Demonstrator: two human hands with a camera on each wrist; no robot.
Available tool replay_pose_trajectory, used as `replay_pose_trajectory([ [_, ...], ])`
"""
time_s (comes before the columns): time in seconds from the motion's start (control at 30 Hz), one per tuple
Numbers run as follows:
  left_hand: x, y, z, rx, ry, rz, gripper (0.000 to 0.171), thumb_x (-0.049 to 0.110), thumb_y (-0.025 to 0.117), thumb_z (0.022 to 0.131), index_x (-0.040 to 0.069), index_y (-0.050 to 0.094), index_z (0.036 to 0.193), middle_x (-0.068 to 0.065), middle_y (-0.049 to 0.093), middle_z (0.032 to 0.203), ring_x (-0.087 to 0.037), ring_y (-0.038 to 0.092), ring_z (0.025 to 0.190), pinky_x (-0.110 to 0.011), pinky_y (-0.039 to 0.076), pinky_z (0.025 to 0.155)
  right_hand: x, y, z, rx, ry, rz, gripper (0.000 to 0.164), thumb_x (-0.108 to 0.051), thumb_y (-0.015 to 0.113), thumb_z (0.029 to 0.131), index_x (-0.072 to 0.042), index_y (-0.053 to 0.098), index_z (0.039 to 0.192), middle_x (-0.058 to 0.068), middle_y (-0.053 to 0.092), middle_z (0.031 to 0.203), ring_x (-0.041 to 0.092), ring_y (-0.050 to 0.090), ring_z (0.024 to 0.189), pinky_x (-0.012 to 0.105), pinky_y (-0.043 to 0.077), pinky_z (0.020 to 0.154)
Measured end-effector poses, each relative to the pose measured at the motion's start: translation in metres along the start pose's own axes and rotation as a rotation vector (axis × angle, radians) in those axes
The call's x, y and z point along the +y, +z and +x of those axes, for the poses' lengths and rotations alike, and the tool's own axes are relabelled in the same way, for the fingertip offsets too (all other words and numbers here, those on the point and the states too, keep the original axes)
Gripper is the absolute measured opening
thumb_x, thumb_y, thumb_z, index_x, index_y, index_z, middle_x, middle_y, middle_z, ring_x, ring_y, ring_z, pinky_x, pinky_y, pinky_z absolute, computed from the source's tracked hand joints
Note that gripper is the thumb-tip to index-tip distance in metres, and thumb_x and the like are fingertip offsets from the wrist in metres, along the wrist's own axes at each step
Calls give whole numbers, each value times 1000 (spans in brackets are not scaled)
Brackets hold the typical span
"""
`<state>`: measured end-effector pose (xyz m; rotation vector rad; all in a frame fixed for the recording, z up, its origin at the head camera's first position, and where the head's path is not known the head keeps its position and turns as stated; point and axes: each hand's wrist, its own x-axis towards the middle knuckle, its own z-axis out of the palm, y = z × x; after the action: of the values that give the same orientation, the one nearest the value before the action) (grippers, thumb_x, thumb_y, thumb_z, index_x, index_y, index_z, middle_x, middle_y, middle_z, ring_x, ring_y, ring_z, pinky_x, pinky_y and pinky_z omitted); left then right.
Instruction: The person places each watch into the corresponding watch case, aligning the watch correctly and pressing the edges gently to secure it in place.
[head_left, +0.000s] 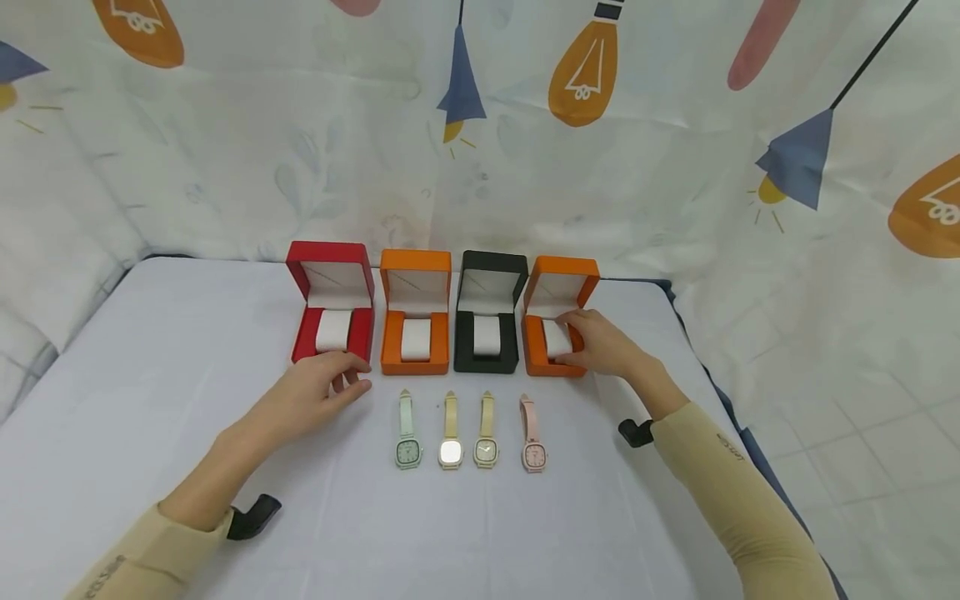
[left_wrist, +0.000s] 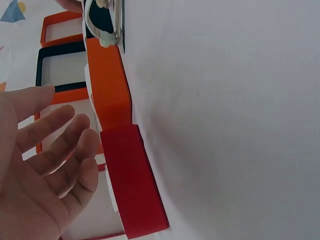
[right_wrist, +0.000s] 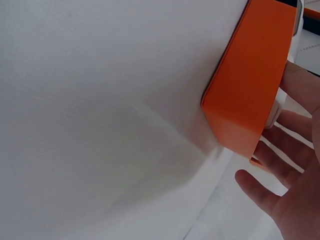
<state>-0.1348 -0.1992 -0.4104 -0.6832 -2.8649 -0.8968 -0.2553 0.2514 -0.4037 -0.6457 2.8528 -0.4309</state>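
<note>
High head, close wrist views

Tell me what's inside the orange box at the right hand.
A white cushion sits inside the orange box. The right hand covers part of the box's right side, and whatever lies beneath the cushion is hidden.

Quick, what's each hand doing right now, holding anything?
Left hand: open and empty, by the red box.
Right hand: thumb and fingers holding the white cushion in the rightmost orange box.
</note>
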Motion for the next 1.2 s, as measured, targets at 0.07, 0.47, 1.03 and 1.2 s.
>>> replay_pose_trajectory([
  [0.07, 2, 3, 1, -16, 11, -10, 20, 15, 77, 93, 6, 72, 111, 7, 65, 89, -11, 58, 80, -29, 56, 69, -1, -1, 0, -2, 4, -9, 69, -32, 84, 88, -1, 56, 142, 21, 52, 144, 37, 47, 128, 53, 42, 111],
  [0.47, 17, 21, 0, -135, -18, -61, 8, 19, 76, 94, 14, 72, 98, 12, 62, 80, -8, 55, 73, -25, 52, 64, -1, -2, 6, -25, 8, -33, 72, -28, 85, 86, 1, 54, 144, 25, 41, 152, 42, 39, 136, 57, 39, 112],
  [1.03, 28, 34, -4, -229, -7, -119, 13, 28, 78, 92, 17, 73, 96, 13, 60, 83, -7, 54, 74, -25, 52, 65, -1, 1, 12, -24, 13, -38, 72, -30, 85, 84, 1, 55, 141, 24, 43, 149, 39, 40, 130, 57, 41, 110],
  [1.2, 34, 39, -5, -256, -87, -108, 21, 36, 80, 90, 17, 73, 95, 10, 58, 84, -10, 53, 74, -25, 50, 64, 0, 2, 12, -28, 21, -32, 71, -31, 84, 84, 0, 54, 141, 22, 42, 150, 37, 39, 131, 57, 41, 110],
])
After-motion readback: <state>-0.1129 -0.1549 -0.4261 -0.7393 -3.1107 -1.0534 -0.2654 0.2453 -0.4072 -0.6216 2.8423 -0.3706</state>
